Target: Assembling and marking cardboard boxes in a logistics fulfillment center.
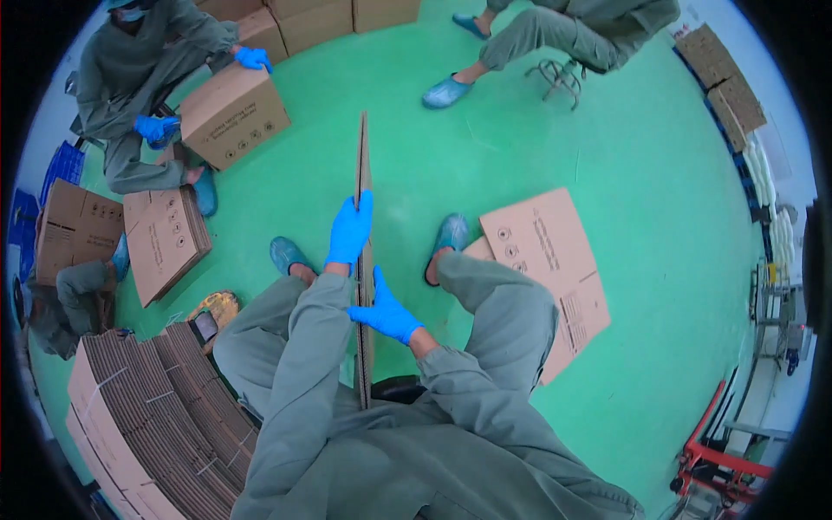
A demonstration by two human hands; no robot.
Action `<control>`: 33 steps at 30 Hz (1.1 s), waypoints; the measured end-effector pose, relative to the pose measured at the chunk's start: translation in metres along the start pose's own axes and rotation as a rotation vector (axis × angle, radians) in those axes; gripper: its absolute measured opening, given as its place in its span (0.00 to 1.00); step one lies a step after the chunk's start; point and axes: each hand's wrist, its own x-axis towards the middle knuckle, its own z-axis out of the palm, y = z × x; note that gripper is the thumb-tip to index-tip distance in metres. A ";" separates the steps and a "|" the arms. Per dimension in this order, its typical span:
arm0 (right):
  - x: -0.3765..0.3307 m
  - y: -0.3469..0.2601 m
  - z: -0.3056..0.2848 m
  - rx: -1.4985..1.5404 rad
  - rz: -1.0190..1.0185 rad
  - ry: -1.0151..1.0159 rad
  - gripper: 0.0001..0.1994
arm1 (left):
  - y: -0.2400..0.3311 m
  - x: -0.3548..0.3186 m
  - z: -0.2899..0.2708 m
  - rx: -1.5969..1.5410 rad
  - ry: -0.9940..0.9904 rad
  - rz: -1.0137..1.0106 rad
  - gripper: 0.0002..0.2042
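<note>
A flattened cardboard carton (362, 160) stands on edge between my knees, seen almost edge-on. My left hand (349, 230), in a blue glove, is closed on its upper edge from the left side. Closer to my body, my right hand (387, 314), also gloved in blue, touches the carton from the right. Its thumb points away from me, spread from the fingers, which stretch across the carton's edge. The carton's lower part is hidden by my hands and sleeves.
Flattened cartons (555, 260) lie on the green floor at my right. A strapped carton stack (165, 399) stands at near left. Far left, a co-worker's gloved hand (253, 58) rests on a formed box (234, 117). Another person (555, 39) sits ahead. Red equipment (715, 459) stands at right.
</note>
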 end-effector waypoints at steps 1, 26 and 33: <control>-0.001 -0.006 0.001 0.013 0.014 -0.004 0.59 | -0.010 0.001 0.002 -0.200 0.086 0.055 0.30; -0.024 -0.014 -0.017 -0.180 -0.024 -0.036 0.37 | -0.130 -0.045 -0.113 0.047 0.195 -0.039 0.21; 0.056 -0.058 -0.156 -0.045 -0.118 0.474 0.19 | -0.067 -0.173 -0.079 0.211 -0.139 0.062 0.31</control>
